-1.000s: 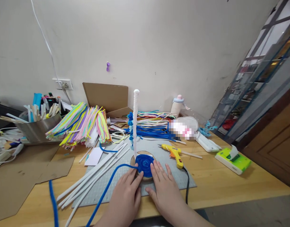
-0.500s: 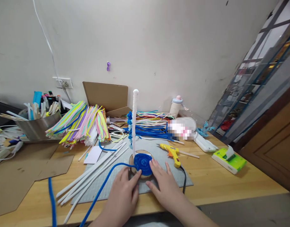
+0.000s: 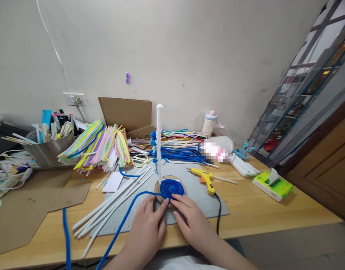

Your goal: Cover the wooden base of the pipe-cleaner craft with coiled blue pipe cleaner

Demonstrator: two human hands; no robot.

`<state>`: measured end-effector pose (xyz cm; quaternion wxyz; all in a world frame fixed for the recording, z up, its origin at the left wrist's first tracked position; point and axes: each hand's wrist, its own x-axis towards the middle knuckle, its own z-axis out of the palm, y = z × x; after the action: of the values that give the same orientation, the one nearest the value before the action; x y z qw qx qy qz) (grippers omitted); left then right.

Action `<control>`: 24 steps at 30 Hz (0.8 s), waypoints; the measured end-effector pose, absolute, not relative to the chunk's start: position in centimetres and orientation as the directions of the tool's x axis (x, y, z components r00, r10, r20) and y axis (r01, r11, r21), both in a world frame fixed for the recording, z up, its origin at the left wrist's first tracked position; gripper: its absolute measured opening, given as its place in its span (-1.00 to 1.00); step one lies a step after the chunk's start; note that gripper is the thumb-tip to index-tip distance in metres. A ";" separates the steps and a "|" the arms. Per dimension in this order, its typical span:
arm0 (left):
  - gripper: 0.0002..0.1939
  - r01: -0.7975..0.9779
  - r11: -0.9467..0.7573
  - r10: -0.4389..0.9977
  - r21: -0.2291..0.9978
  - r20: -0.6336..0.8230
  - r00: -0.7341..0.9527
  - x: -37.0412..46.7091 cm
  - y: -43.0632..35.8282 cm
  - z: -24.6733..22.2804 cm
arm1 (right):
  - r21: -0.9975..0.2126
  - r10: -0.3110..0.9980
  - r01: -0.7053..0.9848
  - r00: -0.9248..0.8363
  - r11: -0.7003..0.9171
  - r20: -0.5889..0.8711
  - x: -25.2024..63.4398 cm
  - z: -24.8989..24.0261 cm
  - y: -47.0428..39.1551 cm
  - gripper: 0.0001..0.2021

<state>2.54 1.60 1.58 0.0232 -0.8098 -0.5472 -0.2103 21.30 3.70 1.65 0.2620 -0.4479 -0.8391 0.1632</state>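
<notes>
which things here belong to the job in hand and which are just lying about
Likely in the job:
blue coil, touched by left hand and right hand
trailing blue strand
round brown base
white stem
perhaps yellow glue gun

Seemingly just lying about:
green tissue pack
bottle
metal container

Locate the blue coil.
Head view, lower centre: the blue coil lies beside the foot of the upright white post, left of the yellow glue gun.

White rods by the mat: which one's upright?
The bumpy post rising by the blue coil's far-left edge; the other white rods lie flat across the grey mat.
</notes>
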 end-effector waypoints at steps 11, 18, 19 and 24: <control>-0.69 0.683 -0.252 0.952 0.686 0.302 0.048 1.6 2.5 1.4 | -0.356 0.786 0.702 -0.527 0.617 0.324 20.8 2.2 4.3 -0.49; -0.69 0.406 -0.222 0.970 0.887 0.242 0.002 2.0 5.6 4.4 | -0.306 0.793 0.733 -0.537 0.608 0.288 20.3 2.0 4.0 -0.44; -0.71 0.445 -0.259 0.965 0.857 0.250 0.080 2.2 5.8 5.2 | -0.307 0.794 0.733 -0.539 0.607 0.283 20.3 2.0 4.0 -0.42; -0.70 0.497 -0.389 0.902 0.776 0.209 0.379 3.2 7.2 8.8 | -0.321 0.808 0.742 -0.540 0.589 0.234 20.3 2.1 3.8 -0.39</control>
<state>3.20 7.19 8.78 -0.3140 -0.7686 -0.4549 -0.3221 20.34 3.81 2.09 0.1808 -0.4441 -0.8727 0.0920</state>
